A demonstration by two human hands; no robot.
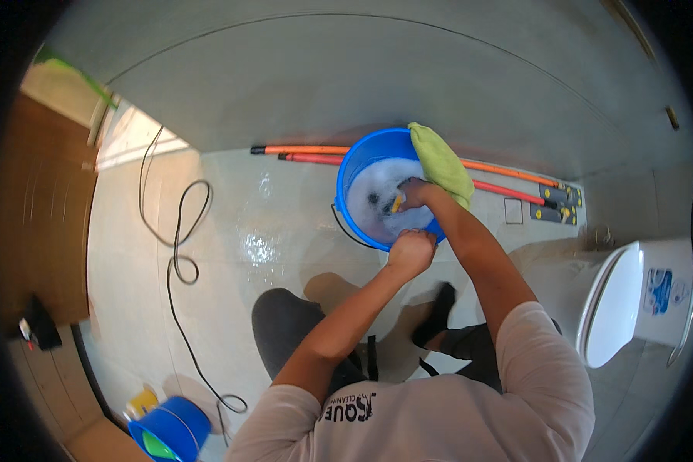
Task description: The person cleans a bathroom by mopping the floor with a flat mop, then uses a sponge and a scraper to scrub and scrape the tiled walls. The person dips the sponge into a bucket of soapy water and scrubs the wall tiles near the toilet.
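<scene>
A blue bucket (343, 164) of white, foamy water (385, 173) stands on the tiled floor in front of me. My left hand (413, 252) is closed on its near rim. Inside the bucket, my right hand (416, 193) reaches down to the suds, its fingers closed around a small yellow item (397, 202) whose kind is unclear. Foam partly covers the fingertips and whatever lies under the surface. A lime-green cloth (443, 164) hangs over the bucket's right rim, beside my right forearm. The bucket's black handle (346, 231) droops on the left side.
Orange and red poles (304, 150) with flat grey heads (556, 204) lie along the wall behind the bucket. A white toilet (612, 304) stands at right. A black cable (179, 254) loops across the left floor. Another blue bucket (179, 423) sits at lower left.
</scene>
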